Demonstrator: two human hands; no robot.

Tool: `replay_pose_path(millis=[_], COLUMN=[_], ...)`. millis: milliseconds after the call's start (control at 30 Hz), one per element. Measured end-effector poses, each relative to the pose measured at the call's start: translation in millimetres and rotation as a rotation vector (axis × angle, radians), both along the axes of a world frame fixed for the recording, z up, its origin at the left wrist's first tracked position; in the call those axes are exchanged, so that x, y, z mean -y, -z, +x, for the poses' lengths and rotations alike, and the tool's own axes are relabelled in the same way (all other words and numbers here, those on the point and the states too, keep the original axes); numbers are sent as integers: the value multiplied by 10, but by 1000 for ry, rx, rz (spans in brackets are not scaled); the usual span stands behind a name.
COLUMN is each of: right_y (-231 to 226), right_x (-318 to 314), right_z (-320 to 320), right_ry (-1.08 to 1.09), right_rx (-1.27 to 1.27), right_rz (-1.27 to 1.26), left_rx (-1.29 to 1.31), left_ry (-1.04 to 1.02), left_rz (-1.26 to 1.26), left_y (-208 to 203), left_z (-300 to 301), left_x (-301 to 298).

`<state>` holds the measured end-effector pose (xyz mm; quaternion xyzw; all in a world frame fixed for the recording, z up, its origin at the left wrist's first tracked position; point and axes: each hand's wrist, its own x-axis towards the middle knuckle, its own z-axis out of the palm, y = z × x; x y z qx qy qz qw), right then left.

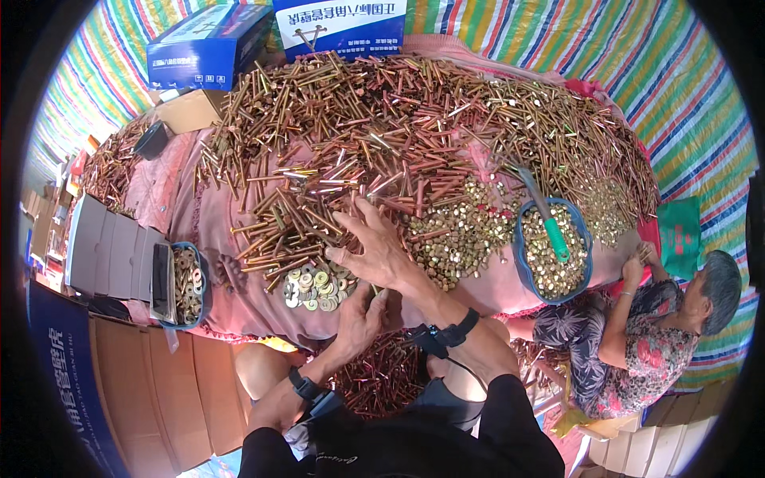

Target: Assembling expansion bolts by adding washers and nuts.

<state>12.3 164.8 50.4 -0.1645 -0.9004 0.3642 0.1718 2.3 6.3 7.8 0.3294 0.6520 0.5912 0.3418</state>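
1. Spreading wide over the heap goes the right hand [376,253], palm down, fingers splayed and apparently gripping nothing; whether a fingertip touches metal, I can't tell.

2. Just below it, the left hand [360,323] curls in, thumb and forefinger close together near the right wrist; something small may be pinched there, but the fingers hide it.

3. Loose coppery-gold metal bolts [299,219] lie strewn over the dusty-pink cloth [239,311], probably spread out so single pieces are easy to pick.

4. Flat, round silver-and-brass washers [311,287] sit in a small pile near the cloth's front edge, likely kept there for a short reach.

5. Small, shiny gold-coloured metal nuts [454,259] make their own patch to the right; more fill a scalloped blue plastic basin [520,247] with a green-handled tool [555,239] resting in it, perhaps for scooping.

6. Now the positions: the nearest bolts lie left of the right hand's fingertips and beyond them, while the washers lie just left of both hands, beyond the left knuckles.
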Motion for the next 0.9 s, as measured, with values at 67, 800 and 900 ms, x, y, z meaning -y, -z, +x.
replay_pose_path(millis=[67, 800, 900], right_y=[-60, 369, 458], right_x=[-40, -2229, -2269], right_z=[58, 833, 757], right_ry=[-36, 862, 839], right_rx=[-11, 175, 401], right_rz=[8, 349, 385], left_rx=[31, 75, 27], left_ry=[7, -2, -20], left_rz=[-2, 16, 42], left_y=[24, 98, 147], left_z=[-12, 27, 18], left_x=[-9, -58, -61])
